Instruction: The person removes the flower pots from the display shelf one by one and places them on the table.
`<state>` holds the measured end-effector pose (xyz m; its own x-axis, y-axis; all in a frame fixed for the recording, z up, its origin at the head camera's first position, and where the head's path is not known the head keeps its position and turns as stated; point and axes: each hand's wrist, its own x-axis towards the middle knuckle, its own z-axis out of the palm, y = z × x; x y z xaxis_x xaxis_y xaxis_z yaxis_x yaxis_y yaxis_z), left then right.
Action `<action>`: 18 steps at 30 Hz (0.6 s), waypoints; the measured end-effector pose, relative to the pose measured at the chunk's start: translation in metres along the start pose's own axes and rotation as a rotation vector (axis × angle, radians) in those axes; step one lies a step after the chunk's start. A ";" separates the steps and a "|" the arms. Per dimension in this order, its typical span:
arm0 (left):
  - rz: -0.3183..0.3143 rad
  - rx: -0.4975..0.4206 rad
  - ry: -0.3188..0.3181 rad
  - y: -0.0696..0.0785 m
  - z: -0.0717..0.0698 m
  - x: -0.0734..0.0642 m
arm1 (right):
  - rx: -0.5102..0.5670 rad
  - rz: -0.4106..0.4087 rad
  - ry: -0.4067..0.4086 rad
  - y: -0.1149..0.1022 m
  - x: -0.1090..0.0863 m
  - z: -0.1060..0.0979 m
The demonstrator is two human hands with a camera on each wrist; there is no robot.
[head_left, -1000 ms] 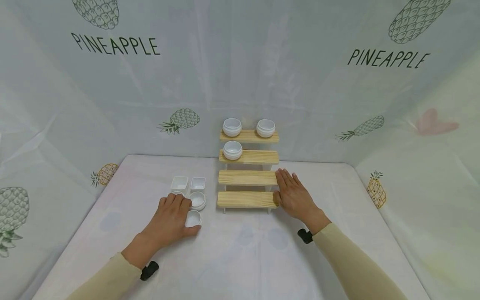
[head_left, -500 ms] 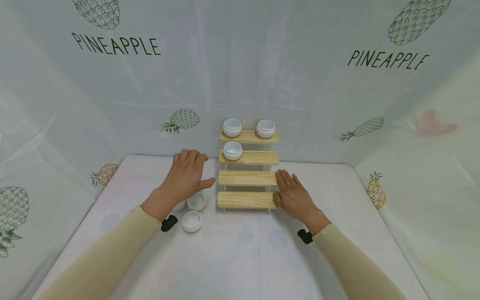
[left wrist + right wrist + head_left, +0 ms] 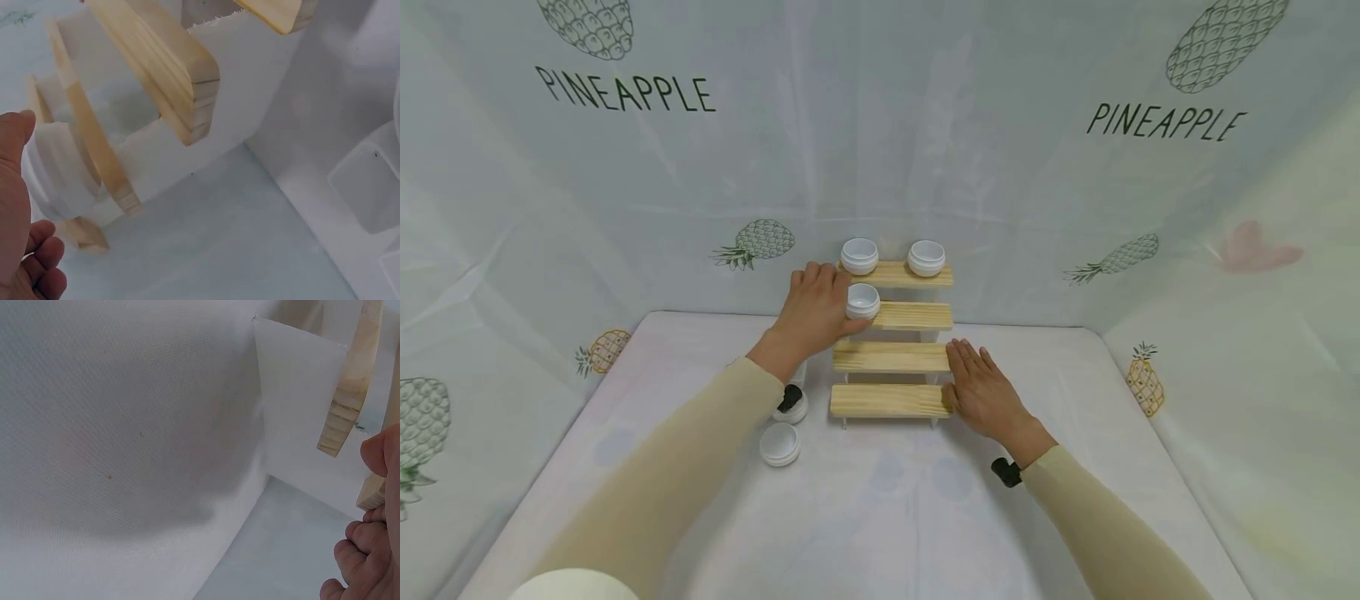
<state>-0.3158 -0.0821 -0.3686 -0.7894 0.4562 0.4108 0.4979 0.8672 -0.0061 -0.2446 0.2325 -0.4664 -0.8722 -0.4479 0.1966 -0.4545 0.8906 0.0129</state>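
A tiered rack (image 3: 891, 358) with pale wooden shelves stands mid-table. Two small white bowls, a left one (image 3: 860, 257) and a right one (image 3: 927, 259), sit on its top shelf. A third bowl (image 3: 863, 302) is at the left of the shelf below. My left hand (image 3: 814, 310) is at this third bowl. The left wrist view shows the bowl (image 3: 59, 169) between the spread thumb and fingers; whether they touch it cannot be told. My right hand (image 3: 988, 400) rests against the right ends of the two lower shelves, fingers extended.
On the table left of the rack, a white bowl (image 3: 779, 444) stands in front of another bowl (image 3: 795, 410), partly hidden by the left wrist. A square white dish (image 3: 372, 178) shows in the left wrist view. A pineapple-print sheet (image 3: 880, 125) hangs behind the table.
My left hand has moved from the loose bowls on the left, up and right to the third bowl on the rack. The right hand stays at the rack's right side.
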 end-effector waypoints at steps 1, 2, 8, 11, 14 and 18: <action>-0.003 0.007 -0.006 0.001 0.002 0.002 | -0.001 0.001 -0.003 0.000 0.000 0.000; -0.007 0.015 -0.011 0.002 0.003 0.003 | -0.003 0.001 -0.002 0.000 0.001 0.001; -0.008 0.096 -0.067 0.006 0.012 0.004 | -0.007 -0.001 0.001 0.000 0.001 0.001; -0.007 0.110 -0.087 0.008 0.014 0.001 | -0.007 0.001 -0.002 0.000 0.001 0.001; -0.004 0.113 -0.075 0.008 0.014 0.000 | -0.010 0.004 -0.003 0.000 0.001 0.001; 0.003 0.113 -0.064 0.008 0.013 -0.001 | -0.006 0.007 -0.005 0.000 0.001 0.002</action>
<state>-0.3153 -0.0728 -0.3813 -0.8111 0.4674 0.3515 0.4596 0.8811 -0.1112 -0.2455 0.2320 -0.4680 -0.8761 -0.4422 0.1921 -0.4474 0.8942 0.0176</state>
